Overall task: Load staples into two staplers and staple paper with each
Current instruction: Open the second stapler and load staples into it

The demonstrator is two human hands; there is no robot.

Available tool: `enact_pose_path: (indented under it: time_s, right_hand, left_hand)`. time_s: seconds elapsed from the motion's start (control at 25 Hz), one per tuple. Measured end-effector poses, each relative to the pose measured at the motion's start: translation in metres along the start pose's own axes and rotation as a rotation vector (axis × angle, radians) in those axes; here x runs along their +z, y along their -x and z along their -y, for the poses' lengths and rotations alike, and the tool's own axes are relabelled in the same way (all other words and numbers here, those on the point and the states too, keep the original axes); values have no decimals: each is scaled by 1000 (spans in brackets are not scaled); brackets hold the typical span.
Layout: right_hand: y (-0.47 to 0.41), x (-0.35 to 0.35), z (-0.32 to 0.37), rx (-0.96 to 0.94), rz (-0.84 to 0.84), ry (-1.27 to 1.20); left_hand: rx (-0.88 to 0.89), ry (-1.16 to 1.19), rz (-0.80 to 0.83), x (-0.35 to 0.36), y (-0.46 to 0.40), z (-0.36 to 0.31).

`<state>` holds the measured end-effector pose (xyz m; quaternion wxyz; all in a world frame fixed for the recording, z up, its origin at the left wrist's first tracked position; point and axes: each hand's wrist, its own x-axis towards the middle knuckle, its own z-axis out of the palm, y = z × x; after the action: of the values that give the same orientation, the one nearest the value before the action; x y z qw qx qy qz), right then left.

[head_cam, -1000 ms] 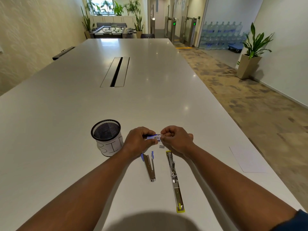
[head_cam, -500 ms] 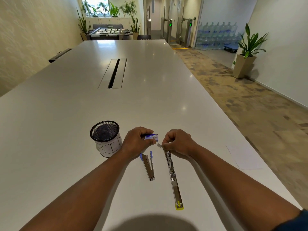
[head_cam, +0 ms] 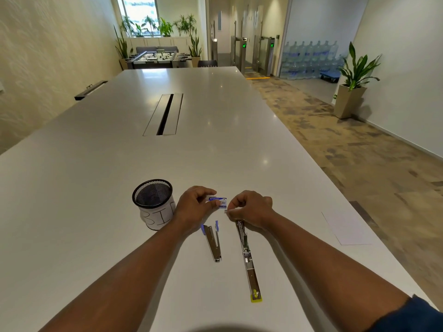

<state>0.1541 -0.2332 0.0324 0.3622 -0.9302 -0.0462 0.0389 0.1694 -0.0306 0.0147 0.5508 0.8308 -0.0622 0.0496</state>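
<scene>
1. Your left hand (head_cam: 195, 207) pinches a small blue-and-white staple box (head_cam: 217, 202) between thumb and fingertips, held just above the counter (head_cam: 96, 188).
2. Your right hand (head_cam: 251, 208) sits just right of the box with its fingers curled. It pinches something tiny and pale at the fingertips, close to the box's right end. It is too small to tell whether that is a strip of staples.
3. The blue-tipped stapler (head_cam: 212, 242) lies on the counter below your left hand. It is splayed open in a narrow V, with the hinge end towards you and the two blue-tipped ends pointing away.
4. The long stapler (head_cam: 248, 262) lies to the right of the first, the two apart and roughly parallel. It is opened out flat in one long line. Its far end lies under your right hand and its yellow end is nearest you.
5. A sheet of white paper (head_cam: 345, 228) lies flat near the counter's right edge, well apart from both staplers and from your hands.
6. A black mesh cup (head_cam: 153, 203) stands upright left of your left hand, close to your wrist. A white label wraps its lower half, with handwritten letters partly hidden by your forearm.
</scene>
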Motion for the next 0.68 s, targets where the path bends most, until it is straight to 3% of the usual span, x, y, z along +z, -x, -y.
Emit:
enact_pose_path:
  time_s: [0.12,0.24,0.32,0.44,0.68]
  right_hand:
    - [3,-4,1,15,3,-75]
    - [15,-9,1,45,-37,-336]
    - [25,-10,1,56,-15,-602]
    - [44,-13,0,58,88,-1013]
    - [86,-18,2,9,113,-1118]
  left_hand:
    - [-45,78,4,-2,3,-3]
    - [-55,175,-54,-1,13,-9]
    - [27,48,-69,1,19,-14]
    - [201,-177,50,8,30,-33]
    - [307,-299,185,17,54,-69]
